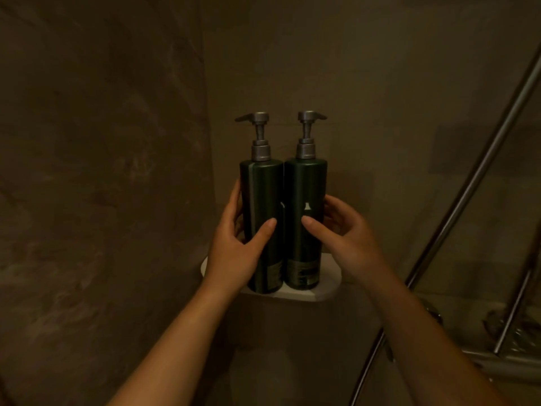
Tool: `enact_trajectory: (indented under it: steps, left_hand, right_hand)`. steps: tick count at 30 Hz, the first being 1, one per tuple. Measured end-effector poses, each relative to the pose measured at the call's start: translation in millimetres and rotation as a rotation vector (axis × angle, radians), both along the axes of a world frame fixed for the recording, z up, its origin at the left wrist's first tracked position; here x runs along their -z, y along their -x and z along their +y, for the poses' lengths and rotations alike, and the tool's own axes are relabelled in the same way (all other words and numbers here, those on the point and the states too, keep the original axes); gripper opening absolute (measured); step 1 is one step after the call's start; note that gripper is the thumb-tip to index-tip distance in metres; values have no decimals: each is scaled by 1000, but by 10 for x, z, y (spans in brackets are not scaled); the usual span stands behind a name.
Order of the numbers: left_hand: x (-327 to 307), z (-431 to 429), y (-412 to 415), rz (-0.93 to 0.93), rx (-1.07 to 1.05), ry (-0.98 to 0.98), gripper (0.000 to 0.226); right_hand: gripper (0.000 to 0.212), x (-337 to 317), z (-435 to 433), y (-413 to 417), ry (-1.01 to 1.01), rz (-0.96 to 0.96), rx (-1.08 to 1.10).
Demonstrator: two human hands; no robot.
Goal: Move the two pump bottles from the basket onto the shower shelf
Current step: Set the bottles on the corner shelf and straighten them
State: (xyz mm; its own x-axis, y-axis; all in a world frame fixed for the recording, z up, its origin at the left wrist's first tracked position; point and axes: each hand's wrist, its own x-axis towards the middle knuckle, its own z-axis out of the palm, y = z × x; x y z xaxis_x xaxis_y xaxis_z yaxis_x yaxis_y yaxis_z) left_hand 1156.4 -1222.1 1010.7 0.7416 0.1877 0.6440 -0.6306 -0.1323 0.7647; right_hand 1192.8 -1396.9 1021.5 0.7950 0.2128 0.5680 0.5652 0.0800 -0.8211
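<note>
Two dark green pump bottles with grey pump heads stand upright side by side on a small white corner shelf (329, 284). The left bottle (262, 189) has its nozzle pointing left; the right bottle (306, 186) has its nozzle pointing right. My left hand (237, 244) wraps around the left bottle's lower body, thumb across its front. Around the right bottle curls my right hand (345, 230), thumb on the front and fingers behind it. Both bottle bases rest on the shelf. The basket is not in view.
Dark brown stone-look walls meet in the corner behind the shelf. A metal shower rail (480, 171) slants up at the right, with a second bar (512, 312) and chrome fittings at the lower right.
</note>
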Motion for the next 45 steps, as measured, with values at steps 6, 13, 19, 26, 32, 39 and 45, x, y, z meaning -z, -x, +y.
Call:
enact_trajectory:
  steps: [6,13,19,26,32,39,45]
  left_hand:
    - [9,4,-15,23,-43,-6,75]
    - [52,43,-18,52,-18,15,71]
    - [40,35,10,85,46,55,60]
    - [44,41,30,137,-64,42,66]
    - [145,172,101,173,1,12,63]
    - [161,57,53,139,-61,-19,65]
    - [204,42,51,148,-64,-6,67]
  right_hand:
    - [54,41,69,23,19,4,136]
    - [63,83,73,-21,27,15,112]
    - [53,115,-16,-66,51,39,63]
    - [55,173,13,-32,19,3,218]
    - [47,191,-58,-37,35,36,91]
    - [66,221,19,-5,54,-20,227]
    - [61,243,-18,-10,38,14,92]
